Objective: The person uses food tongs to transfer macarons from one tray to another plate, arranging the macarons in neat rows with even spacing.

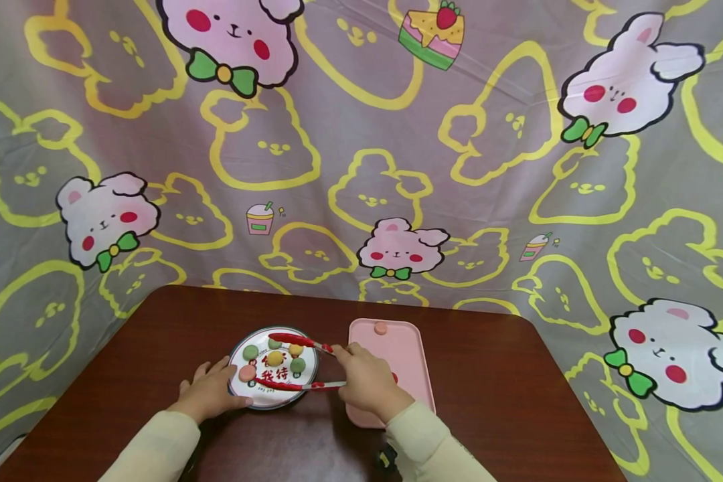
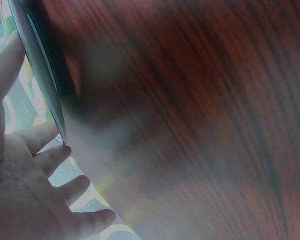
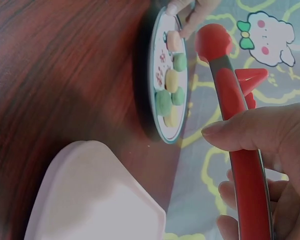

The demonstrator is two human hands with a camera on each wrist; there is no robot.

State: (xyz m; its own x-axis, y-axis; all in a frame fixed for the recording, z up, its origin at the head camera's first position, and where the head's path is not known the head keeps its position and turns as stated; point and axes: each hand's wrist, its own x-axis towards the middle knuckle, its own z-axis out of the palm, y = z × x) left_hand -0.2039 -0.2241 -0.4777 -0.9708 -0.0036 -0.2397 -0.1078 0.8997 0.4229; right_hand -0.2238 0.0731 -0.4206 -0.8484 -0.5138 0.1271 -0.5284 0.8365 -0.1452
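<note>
My left hand (image 1: pixel 207 391) rests at the left rim of a white plate (image 1: pixel 271 400), fingers spread and thumb along the near edge. On the plate lie several macaron-like rounds: a pink one (image 1: pixel 248 373) near the left fingers, plus green ones (image 1: pixel 298 365) and yellow ones (image 1: pixel 275 359). My right hand (image 1: pixel 370 381) grips red-and-metal tongs (image 1: pixel 289 386) by the handles. The arms of the tongs stand spread wide above the plate, with nothing seen pinched between their tips. In the right wrist view, the thumb presses the red handle (image 3: pixel 250 185).
A pink tray (image 1: pixel 408 351) lies right of the plate, partly under the right hand, with one pink round (image 1: pixel 381 328) at its far end. Both stand on a dark wooden table (image 1: pixel 488 375). A cartoon-print curtain (image 1: pixel 337 134) hangs behind it.
</note>
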